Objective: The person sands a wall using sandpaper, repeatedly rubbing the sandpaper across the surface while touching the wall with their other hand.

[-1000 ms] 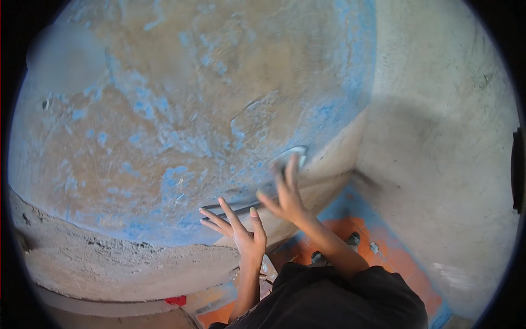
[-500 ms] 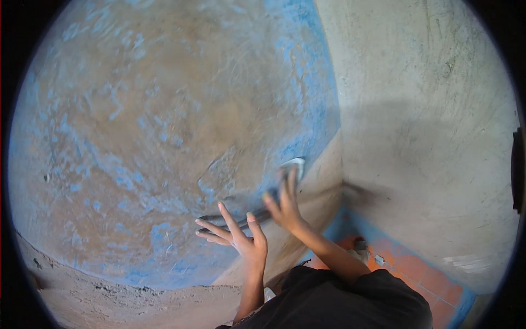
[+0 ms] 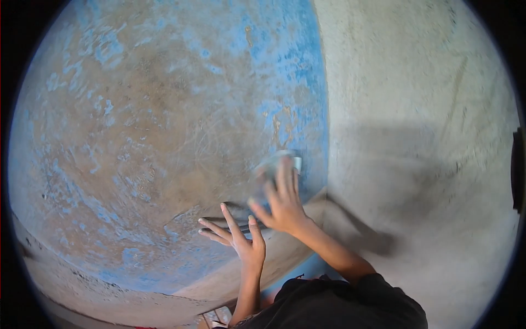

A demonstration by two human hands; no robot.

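Note:
My right hand (image 3: pixel 286 205) presses a pale sheet that looks like sandpaper (image 3: pixel 298 163) against the worn blue-and-brown wall (image 3: pixel 181 120). Both the fingers and the sheet are blurred by motion, and the hand covers much of the sheet. To the left and lower, my left hand (image 3: pixel 244 241) has its fingers spread with nothing in them. Its fingertips are at the wall surface, over their own dark shadow; whether they all touch it I cannot tell.
A bare grey-white wall (image 3: pixel 405 98) meets the painted one at a corner on the right. Below the blue paint runs an unpainted tan band (image 3: pixel 213 279). Small light-coloured items (image 3: pixel 219 315) lie low by my left forearm.
The view has tilted up, so less floor shows. My right hand and the pale sheet are higher on the painted wall. My left hand stays spread at nearly the same spot in view.

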